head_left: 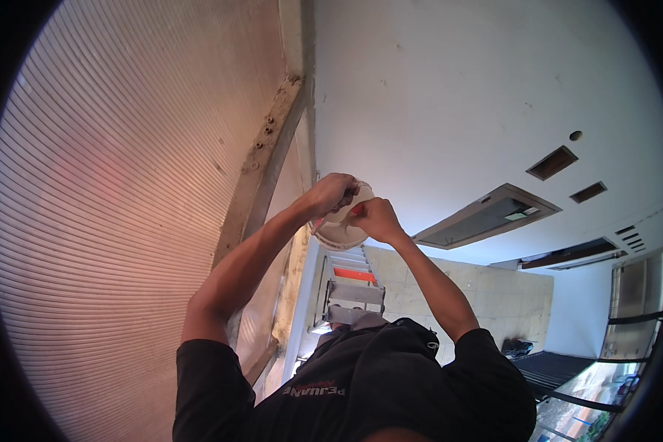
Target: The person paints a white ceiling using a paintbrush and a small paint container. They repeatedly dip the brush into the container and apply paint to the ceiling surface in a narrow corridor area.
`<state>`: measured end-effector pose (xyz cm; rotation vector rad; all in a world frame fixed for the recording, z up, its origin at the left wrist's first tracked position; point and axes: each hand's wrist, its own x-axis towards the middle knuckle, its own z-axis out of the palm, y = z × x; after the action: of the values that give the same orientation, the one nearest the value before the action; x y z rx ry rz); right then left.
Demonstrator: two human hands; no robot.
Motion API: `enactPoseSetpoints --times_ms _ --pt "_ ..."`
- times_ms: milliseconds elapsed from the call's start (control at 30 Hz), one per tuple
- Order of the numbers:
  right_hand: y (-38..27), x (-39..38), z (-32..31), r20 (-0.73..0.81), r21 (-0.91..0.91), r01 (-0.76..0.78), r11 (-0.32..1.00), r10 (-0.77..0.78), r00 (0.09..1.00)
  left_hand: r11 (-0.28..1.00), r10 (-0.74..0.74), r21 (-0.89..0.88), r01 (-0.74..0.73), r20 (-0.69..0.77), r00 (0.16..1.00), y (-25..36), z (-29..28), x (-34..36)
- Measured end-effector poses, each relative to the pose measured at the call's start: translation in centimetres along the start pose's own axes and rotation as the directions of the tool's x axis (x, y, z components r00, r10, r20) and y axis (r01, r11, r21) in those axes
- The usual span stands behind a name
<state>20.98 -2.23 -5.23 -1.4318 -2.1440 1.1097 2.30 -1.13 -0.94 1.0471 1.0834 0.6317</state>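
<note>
In front of me a white bucket hangs tilted, and I look partly into its pale inside. At its upper left rim, my left hand is closed on the edge. My right hand is closed at the bucket's mouth on a small red thing, perhaps a handle; its far end is hidden, so its kind does not show. Below the bucket stands a metal stepladder with an orange-red band.
A ribbed translucent panel and a bolted metal beam run along my left. The pale wall bears a framed window and small openings. Far below lies a tiled floor, with a black railing at lower right.
</note>
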Motion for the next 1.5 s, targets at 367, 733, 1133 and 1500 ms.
enactPoseSetpoints --times_ms 367,733,1133,1500 --pt "1.6 -0.1 0.0 -0.359 -0.380 0.392 0.837 -0.525 0.772 0.999 -0.002 -0.044 0.002 -0.013 1.000 0.0 0.1 0.1" --pt "0.6 -1.8 -0.7 -0.297 -0.020 0.226 0.974 -0.222 0.929 0.997 0.013 -0.078 -0.013 -0.002 1.000 0.8 0.3 0.1" --pt "1.9 -0.8 0.9 -0.424 -0.219 0.381 0.898 -0.440 0.792 0.998 -0.020 -0.064 0.019 -0.024 1.000 0.1 0.3 -0.3" --pt "0.7 -1.5 0.7 -0.505 -0.372 0.390 0.842 -0.536 0.676 0.998 0.059 -0.031 -0.061 -0.039 0.997 -0.3 0.0 0.1"
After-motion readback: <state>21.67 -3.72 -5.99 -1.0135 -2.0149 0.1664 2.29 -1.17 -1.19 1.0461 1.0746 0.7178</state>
